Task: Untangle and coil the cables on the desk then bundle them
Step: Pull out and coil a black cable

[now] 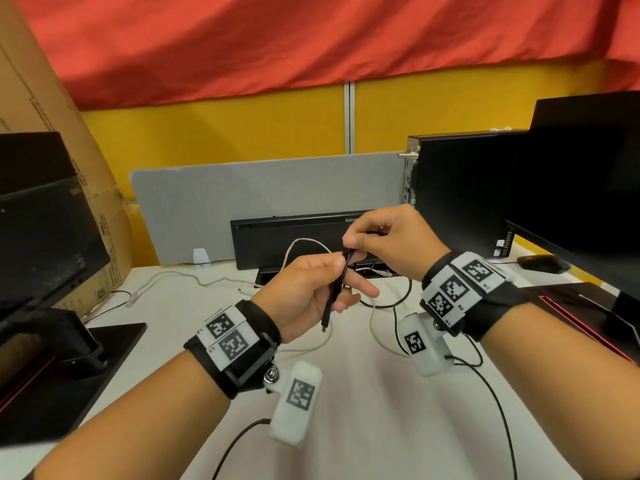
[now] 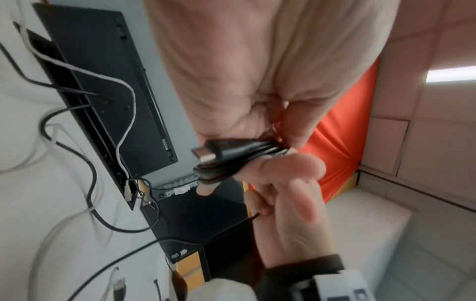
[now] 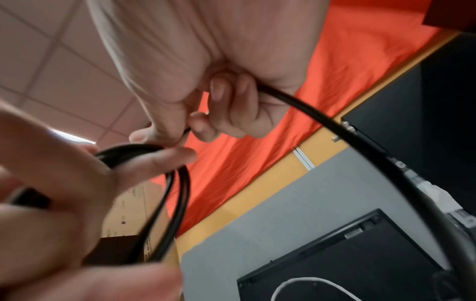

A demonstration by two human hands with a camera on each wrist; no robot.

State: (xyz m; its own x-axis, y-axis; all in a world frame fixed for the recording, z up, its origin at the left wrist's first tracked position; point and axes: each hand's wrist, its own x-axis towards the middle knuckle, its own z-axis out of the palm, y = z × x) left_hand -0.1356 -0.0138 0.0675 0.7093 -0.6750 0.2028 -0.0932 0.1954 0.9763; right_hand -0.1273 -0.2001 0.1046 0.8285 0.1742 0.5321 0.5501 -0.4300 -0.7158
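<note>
- The left hand [image 1: 304, 292] grips a small bundle of folded black cable [image 1: 335, 292] between its thumb and curled forefinger, above the white desk [image 1: 363, 410]; the other fingers are spread looser below.
- In the left wrist view the bundle [image 2: 231, 160] shows several strands laid side by side, with a metal plug [image 2: 203, 153] sticking out at 1 end.
- The right hand [image 1: 388, 244] sits just above and touching the bundle's top, fingers curled, pinching a run of the same black cable; the right wrist view shows that run [image 3: 347, 138] leaving the fist and sweeping away in a wide arc.
- The cable looks light, thin and springy: the loops [image 3: 170, 213] bow open below the left fingers, so they will likely fan apart if the pinch slackens.
- The sheath looks smooth, so a firm pinch across all strands at mid-bundle seems the best hold; the plug end is the stiff part and should not be bent.
- Beyond the hands, a white cable [image 1: 304, 241] and another black cable [image 1: 388, 303] lie loose and crossing on the desk, near a black keyboard [image 1: 277, 233] standing on edge; these are not yet coiled.
</note>
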